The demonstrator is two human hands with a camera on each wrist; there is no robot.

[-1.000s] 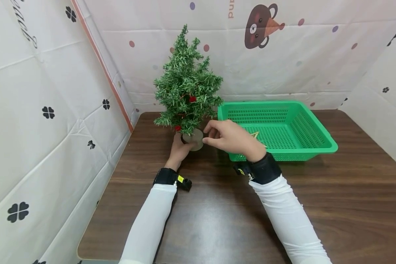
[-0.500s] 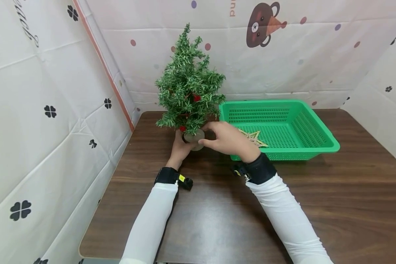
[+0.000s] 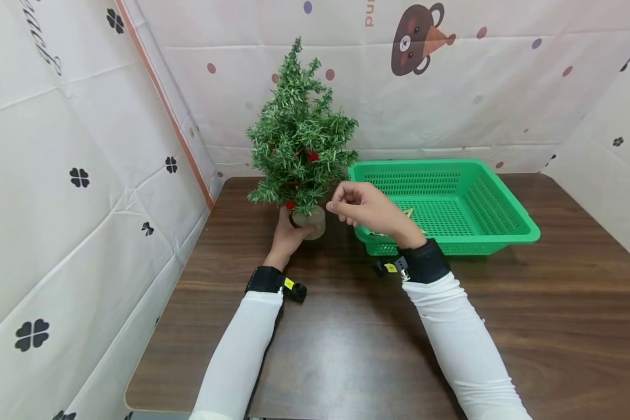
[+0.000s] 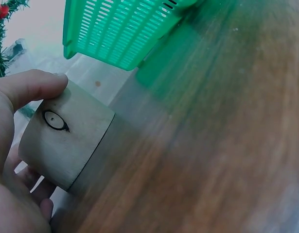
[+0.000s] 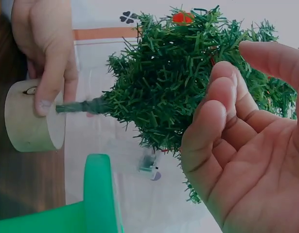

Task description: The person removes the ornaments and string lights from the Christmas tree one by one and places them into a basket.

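Note:
A small artificial Christmas tree [image 3: 301, 128] stands upright on a round pale wooden base [image 4: 71, 138]. Red ornaments [image 3: 312, 156] show among its branches. My left hand [image 3: 285, 238] grips the base, with thumb on its top edge and fingers round the far side. To the right of the base, apart from it, my right hand [image 3: 373, 211] hovers before the lower branches. Its fingers are loosely curled and the thumb is apart from them in the right wrist view, where the palm [image 5: 266, 170] shows with nothing held.
A green plastic basket [image 3: 496, 240] stands right of the tree, its near left corner partly behind my right hand. Inside lies a yellowish star ornament [image 3: 409, 213], mostly hidden. The table [image 3: 315, 350] meets patterned cloth walls [image 3: 483, 105] at the back and left.
My right hand first comes in to the wooden base, then draws back up and right, covering more of the star. My left hand keeps its grip on the base.

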